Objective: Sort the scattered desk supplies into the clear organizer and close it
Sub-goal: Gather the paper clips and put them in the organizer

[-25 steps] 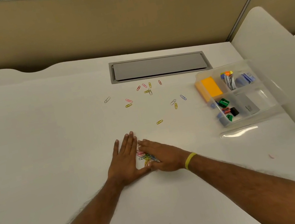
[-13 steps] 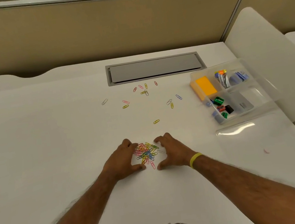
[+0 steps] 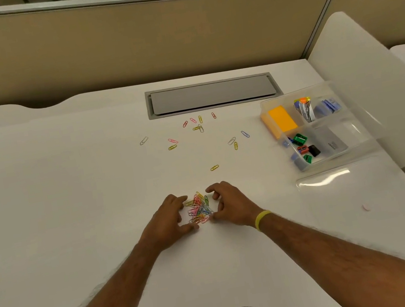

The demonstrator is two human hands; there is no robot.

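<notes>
A heap of coloured paper clips [image 3: 199,208] lies on the white desk in front of me. My left hand [image 3: 166,223] and my right hand [image 3: 229,202] cup it from either side, fingers and thumbs curled round the heap and touching the desk. Several loose paper clips [image 3: 214,168] lie scattered farther back. At the right stands the clear organizer [image 3: 296,92], open, holding orange sticky notes [image 3: 282,119], small sharpeners [image 3: 300,139] and other supplies. Its clear lid [image 3: 335,178] lies flat on the desk in front of it.
A grey cable hatch [image 3: 212,94] is set into the desk behind the loose clips. A white divider panel [image 3: 363,87] rises right behind the organizer. A small pink scrap [image 3: 365,207] lies near the right edge. Tan partition walls close the back.
My hands went from lying flat over the clips to cupping them with curled fingers. The heap between them is tighter than half a second ago.
</notes>
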